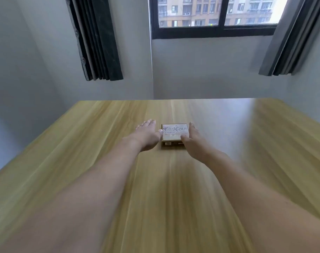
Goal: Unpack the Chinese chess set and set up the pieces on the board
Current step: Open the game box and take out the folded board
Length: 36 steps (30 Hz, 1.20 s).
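- Both hands reach out over the table [101,161] toward the box [174,133], one on each side of it.
- Left hand [148,134] lies just beside the box's left side, fingers straight and spread a little, pointing toward the far edge; its thumb tip is at the box's left edge, and I cannot tell for sure that it touches.
- Right hand [193,138] is against the box's right side, fingers long and nearly straight along that side, thumb resting on the lid near the near right corner; it holds the box only loosely, not lifted.
- Box lies flat and closed on the table, about midway between the left and right edges and nearer the far edge than the near one; its lid shows Chinese writing and the words "Chinese chess".
- Behind the far edge stands a grey wall with a window [217,13], and dark curtains [95,39] hang on either side.
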Available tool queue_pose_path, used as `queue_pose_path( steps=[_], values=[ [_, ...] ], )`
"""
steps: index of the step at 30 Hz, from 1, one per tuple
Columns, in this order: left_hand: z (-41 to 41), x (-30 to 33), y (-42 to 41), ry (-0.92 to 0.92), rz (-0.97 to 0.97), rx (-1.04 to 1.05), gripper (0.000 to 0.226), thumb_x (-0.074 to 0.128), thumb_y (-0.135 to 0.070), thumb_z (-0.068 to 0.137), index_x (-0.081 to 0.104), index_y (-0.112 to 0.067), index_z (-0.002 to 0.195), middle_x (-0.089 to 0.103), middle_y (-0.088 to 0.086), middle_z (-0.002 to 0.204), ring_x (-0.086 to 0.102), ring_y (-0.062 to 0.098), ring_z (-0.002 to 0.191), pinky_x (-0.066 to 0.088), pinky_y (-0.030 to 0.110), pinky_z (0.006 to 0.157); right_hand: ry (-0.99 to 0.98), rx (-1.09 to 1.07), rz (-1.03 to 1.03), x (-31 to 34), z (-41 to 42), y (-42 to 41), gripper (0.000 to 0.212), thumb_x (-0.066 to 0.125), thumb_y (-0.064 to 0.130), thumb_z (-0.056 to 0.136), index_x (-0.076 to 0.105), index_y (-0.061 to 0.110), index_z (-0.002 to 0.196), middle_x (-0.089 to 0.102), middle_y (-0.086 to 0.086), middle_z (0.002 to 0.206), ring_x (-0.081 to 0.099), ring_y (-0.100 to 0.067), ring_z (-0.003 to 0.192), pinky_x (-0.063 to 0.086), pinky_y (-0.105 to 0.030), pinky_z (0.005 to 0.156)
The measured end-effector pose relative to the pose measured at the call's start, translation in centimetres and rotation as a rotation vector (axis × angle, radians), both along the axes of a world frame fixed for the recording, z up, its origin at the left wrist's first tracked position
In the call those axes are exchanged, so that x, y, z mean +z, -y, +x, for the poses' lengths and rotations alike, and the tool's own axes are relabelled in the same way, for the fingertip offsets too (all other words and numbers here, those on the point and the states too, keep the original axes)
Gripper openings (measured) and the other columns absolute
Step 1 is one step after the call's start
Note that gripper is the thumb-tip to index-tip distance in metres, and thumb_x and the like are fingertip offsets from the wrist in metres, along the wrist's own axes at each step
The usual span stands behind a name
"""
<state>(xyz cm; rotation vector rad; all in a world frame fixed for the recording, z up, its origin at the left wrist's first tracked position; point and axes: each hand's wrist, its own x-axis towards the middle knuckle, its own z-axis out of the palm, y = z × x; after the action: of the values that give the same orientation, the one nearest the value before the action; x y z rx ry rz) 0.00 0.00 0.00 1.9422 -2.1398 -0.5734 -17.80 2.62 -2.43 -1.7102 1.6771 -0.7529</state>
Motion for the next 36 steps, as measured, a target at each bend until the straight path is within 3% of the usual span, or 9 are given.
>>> queue_pose_path(
  steps=[2, 6, 12, 18, 22, 26, 29, 32, 36],
  values=[
    [-0.7, -1.4, 1.7, -0.141, 0.011, -0.015, 0.062, 0.030, -0.037, 0.106, 0.005, -0.015, 0.158, -0.006, -0.001, 0.166, -0.004, 0.016, 0.153, 0.001, 0.034, 0.121, 0.161, -0.060, -0.031, -1.0, 0.4, 1.4, 0.063, 0.032, 0.025, 0.100, 0.002, 0.014, 0.154, 0.006, 0.002, 0.161, 0.008, -0.012, 0.147, 0.008, -0.029, 0.117],
    [-2.1, -4.7, 3.8, -0.399, -0.003, -0.006, 0.060, 0.035, -0.035, 0.105, 0.011, -0.020, 0.158, -0.005, -0.007, 0.166, 0.001, 0.008, 0.151, 0.007, 0.022, 0.112, 0.238, -0.190, -0.135, -4.2, 1.1, 3.2, 0.061, 0.032, 0.033, 0.094, 0.021, 0.020, 0.152, 0.032, 0.003, 0.154, 0.031, -0.019, 0.139, 0.023, -0.043, 0.115],
    [-3.2, -8.5, 3.7, -0.148, -0.138, 0.009, 0.053, 0.029, -0.038, 0.105, 0.020, -0.027, 0.157, 0.007, -0.003, 0.166, 0.005, 0.013, 0.152, -0.001, 0.031, 0.122, -0.014, -0.346, -0.146, -6.4, 0.2, 4.9, 0.050, 0.031, 0.026, 0.098, 0.035, 0.010, 0.145, 0.041, -0.009, 0.148, 0.027, -0.024, 0.140, 0.005, -0.042, 0.119],
    [-3.2, -9.0, 4.9, -0.148, -0.173, -0.011, 0.056, 0.033, -0.038, 0.103, 0.020, -0.027, 0.157, 0.021, 0.002, 0.164, 0.009, 0.017, 0.152, -0.002, 0.035, 0.123, -0.084, -0.324, -0.158, -7.1, 0.0, 6.1, 0.041, 0.032, 0.019, 0.090, 0.051, 0.016, 0.126, 0.054, -0.007, 0.135, 0.035, -0.024, 0.134, 0.003, -0.043, 0.119],
    [-2.9, -9.0, 4.5, -0.078, -0.149, -0.059, 0.075, 0.047, -0.042, 0.095, 0.010, -0.023, 0.158, 0.015, 0.003, 0.165, 0.006, 0.017, 0.153, 0.000, 0.034, 0.124, -0.085, -0.327, -0.151, -7.3, 0.2, 6.1, 0.061, 0.023, 0.029, 0.074, 0.053, 0.018, 0.125, 0.058, -0.005, 0.130, 0.042, -0.023, 0.129, 0.005, -0.045, 0.119],
    [-2.8, -9.1, 4.3, -0.100, -0.185, -0.057, 0.079, 0.053, -0.044, 0.093, 0.014, -0.021, 0.157, 0.022, 0.004, 0.163, 0.010, 0.019, 0.152, 0.003, 0.034, 0.124, -0.039, -0.365, -0.178, -6.8, 0.6, 5.5, 0.054, 0.021, 0.028, 0.071, 0.057, 0.012, 0.108, 0.064, -0.008, 0.114, 0.049, -0.029, 0.114, 0.020, -0.049, 0.113],
    [-2.7, -9.1, 4.2, -0.149, -0.205, -0.060, 0.077, 0.056, -0.042, 0.094, 0.018, -0.021, 0.157, 0.030, 0.003, 0.160, 0.015, 0.019, 0.151, 0.006, 0.033, 0.123, 0.040, -0.386, -0.238, -6.5, 0.7, 5.1, 0.039, 0.027, 0.027, 0.081, 0.058, 0.012, 0.100, 0.067, -0.010, 0.103, 0.054, -0.031, 0.102, 0.032, -0.051, 0.105],
    [-2.6, -9.0, 4.1, -0.225, -0.221, -0.059, 0.076, 0.060, -0.040, 0.092, 0.023, -0.022, 0.156, 0.037, 0.001, 0.156, 0.026, 0.019, 0.146, 0.017, 0.037, 0.122, 0.127, -0.419, -0.287, -6.6, 0.7, 5.0, 0.025, 0.036, 0.023, 0.090, 0.060, 0.016, 0.091, 0.068, -0.005, 0.092, 0.056, -0.030, 0.092, 0.041, -0.049, 0.095],
    [-2.3, -9.3, 4.1, -0.297, -0.249, -0.067, 0.084, 0.068, -0.043, 0.082, 0.029, -0.024, 0.154, 0.045, -0.004, 0.148, 0.039, 0.020, 0.138, 0.031, 0.038, 0.116, 0.189, -0.443, -0.285, -6.4, 0.6, 4.7, 0.029, 0.037, 0.031, 0.087, 0.062, 0.016, 0.085, 0.068, -0.001, 0.084, 0.057, -0.028, 0.087, 0.047, -0.045, 0.084]
  ],
)
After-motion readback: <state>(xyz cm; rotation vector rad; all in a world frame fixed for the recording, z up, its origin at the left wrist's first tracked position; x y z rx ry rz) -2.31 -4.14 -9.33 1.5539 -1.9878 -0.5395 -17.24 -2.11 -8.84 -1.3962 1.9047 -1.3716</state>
